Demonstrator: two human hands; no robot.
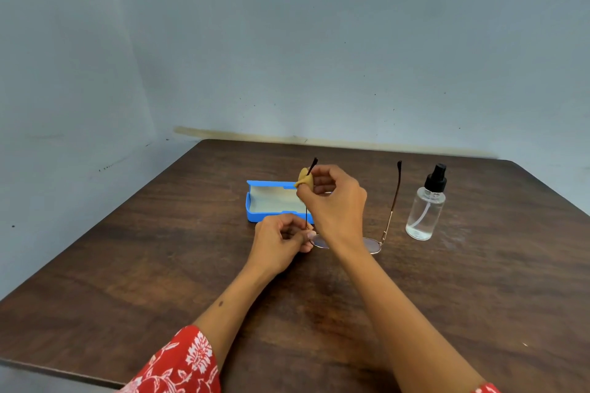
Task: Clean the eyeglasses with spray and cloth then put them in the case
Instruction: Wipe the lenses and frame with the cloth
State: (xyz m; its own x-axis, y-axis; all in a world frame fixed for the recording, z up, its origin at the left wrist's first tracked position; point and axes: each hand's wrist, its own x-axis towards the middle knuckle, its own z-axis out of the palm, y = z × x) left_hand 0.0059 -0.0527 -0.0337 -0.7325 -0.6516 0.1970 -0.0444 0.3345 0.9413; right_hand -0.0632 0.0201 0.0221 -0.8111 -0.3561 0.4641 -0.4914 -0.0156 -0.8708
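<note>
The eyeglasses point(393, 201) have a thin gold frame and dark temple tips, and their temples point away from me. My left hand point(281, 241) pinches the frame at the left hinge beside the left lens. My right hand point(335, 198) holds a small tan cloth point(305, 180) wrapped around the left temple near its dark tip. The right temple stands free to the right. A blue case point(255, 201) lies open behind my hands, its pale lining showing. A clear spray bottle point(426, 207) with a black pump stands upright to the right of the glasses.
Everything rests on a dark brown wooden table point(159, 265) pushed against a pale blue-grey wall. The table's left edge slants toward me. Red patterned sleeves point(182, 360) cover my upper forearms.
</note>
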